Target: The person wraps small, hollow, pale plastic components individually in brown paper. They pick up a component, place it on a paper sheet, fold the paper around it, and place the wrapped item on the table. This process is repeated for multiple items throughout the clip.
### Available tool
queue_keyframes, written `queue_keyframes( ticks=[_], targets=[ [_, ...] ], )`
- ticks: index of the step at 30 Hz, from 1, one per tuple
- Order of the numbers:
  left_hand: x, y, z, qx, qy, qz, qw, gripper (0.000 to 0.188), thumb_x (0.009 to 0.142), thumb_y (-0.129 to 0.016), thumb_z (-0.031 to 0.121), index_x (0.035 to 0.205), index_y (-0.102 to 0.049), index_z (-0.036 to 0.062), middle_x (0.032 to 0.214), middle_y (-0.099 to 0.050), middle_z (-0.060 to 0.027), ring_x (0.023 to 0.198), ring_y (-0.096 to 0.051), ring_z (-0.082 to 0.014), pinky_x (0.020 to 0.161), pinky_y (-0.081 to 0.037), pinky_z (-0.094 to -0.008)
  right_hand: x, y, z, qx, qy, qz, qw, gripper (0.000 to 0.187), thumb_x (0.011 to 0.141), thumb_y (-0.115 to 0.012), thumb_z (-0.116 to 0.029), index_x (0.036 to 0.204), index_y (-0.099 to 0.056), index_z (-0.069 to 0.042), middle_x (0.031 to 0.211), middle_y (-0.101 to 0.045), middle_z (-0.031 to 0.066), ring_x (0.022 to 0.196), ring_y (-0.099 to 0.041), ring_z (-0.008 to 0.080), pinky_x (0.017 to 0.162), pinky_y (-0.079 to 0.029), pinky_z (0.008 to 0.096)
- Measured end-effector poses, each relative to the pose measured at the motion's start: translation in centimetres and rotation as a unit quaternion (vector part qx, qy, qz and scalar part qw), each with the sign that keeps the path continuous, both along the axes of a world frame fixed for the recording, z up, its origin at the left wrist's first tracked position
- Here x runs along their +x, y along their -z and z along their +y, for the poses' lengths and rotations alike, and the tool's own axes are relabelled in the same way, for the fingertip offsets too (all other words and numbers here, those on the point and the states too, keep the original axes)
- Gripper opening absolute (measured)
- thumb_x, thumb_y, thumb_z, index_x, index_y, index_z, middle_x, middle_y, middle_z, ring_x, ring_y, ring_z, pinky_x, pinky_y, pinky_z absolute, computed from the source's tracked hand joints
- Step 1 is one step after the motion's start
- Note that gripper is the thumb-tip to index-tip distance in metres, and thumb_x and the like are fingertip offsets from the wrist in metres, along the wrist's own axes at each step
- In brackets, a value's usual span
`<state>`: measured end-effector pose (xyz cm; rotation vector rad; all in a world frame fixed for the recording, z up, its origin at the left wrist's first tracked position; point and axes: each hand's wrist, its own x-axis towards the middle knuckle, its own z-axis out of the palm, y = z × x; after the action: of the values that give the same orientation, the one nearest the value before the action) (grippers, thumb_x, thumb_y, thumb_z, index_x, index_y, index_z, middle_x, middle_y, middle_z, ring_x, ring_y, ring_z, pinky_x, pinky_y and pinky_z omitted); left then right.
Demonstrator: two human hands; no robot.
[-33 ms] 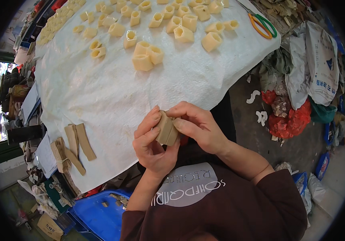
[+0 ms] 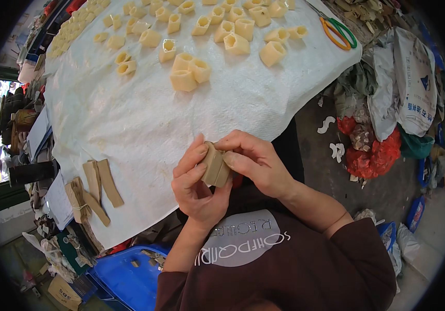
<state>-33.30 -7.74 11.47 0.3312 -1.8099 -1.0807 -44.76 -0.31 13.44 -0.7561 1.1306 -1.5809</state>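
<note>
A tan, angular block (image 2: 216,168) is held between my hands, over the near edge of the white cloth (image 2: 145,124). My left hand (image 2: 197,194) wraps round its left side and underside, thumb and fingers closed on it. From the upper right, my right hand (image 2: 257,165) pinches the block's edge with thumb and forefinger. Part of the block is hidden by the fingers. To the left lie loose flat tan strips (image 2: 109,184) and a tied bundle of similar strips (image 2: 77,199). Farther off stand several cream-coloured hollow blocks (image 2: 183,81), some stuck close together.
Scissors with orange and green handles (image 2: 336,34) rest at the far right of the cloth. A blue tray (image 2: 129,285) with small scraps is at lower left. Red bags (image 2: 375,159) and a white sack (image 2: 414,78) stand on the floor to the right, near pale offcuts (image 2: 327,124).
</note>
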Motion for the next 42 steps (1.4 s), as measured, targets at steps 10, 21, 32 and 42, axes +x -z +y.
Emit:
queue_keyframes(
  ticks=[10, 21, 32, 42],
  targets=[
    [-0.7, 0.5, 0.4, -0.001, -0.025, 0.028, 0.999, 0.054, 0.065, -0.068, -0.012, 0.105, -0.036, 0.0062, 0.115, -0.042, -0.0164, 0.113, -0.046, -0.0387, 0.092, -0.045, -0.0427, 1.3, 0.0, -0.3, -0.018, 0.055, 0.059, 0.997, 0.022, 0.087, -0.048, -0.010, 0.106, -0.052, 0.001, 0.093, -0.045, 0.0035, 0.081, -0.044, 0.0082, 0.071, -0.039, 0.0227],
    [-0.3, 0.9, 0.3, -0.074, -0.076, -0.019, 0.994, 0.050, 0.071, -0.066, -0.007, 0.108, -0.036, 0.0067, 0.114, -0.040, -0.0172, 0.109, -0.050, -0.0340, 0.084, -0.050, -0.0367, 2.9, 0.7, -0.3, -0.045, 0.058, 0.129, 0.989, 0.038, 0.083, -0.047, -0.008, 0.119, -0.039, 0.002, 0.107, -0.039, 0.0110, 0.094, -0.043, 0.0165, 0.080, -0.039, 0.0269],
    [0.1, 1.2, 0.2, -0.008, -0.079, -0.005, 0.997, 0.047, 0.071, -0.067, -0.005, 0.104, -0.036, 0.0057, 0.114, -0.040, -0.0161, 0.111, -0.048, -0.0346, 0.087, -0.049, -0.0395, 2.8, 0.8, 0.0, -0.033, -0.014, 0.086, 0.996, 0.055, 0.080, -0.051, -0.003, 0.131, -0.030, 0.005, 0.122, -0.031, 0.0104, 0.115, -0.036, 0.0182, 0.097, -0.031, 0.0313],
    [0.3, 1.2, 0.6, 0.021, -0.033, 0.033, 0.999, 0.050, 0.064, -0.067, -0.012, 0.102, -0.039, 0.0055, 0.111, -0.045, -0.0150, 0.107, -0.051, -0.0374, 0.086, -0.048, -0.0426, 1.2, 0.7, 0.0, -0.028, -0.010, 0.040, 0.999, 0.038, 0.077, -0.056, 0.002, 0.114, -0.048, 0.000, 0.106, -0.042, 0.0071, 0.097, -0.050, 0.0142, 0.082, -0.048, 0.0286]
  ],
)
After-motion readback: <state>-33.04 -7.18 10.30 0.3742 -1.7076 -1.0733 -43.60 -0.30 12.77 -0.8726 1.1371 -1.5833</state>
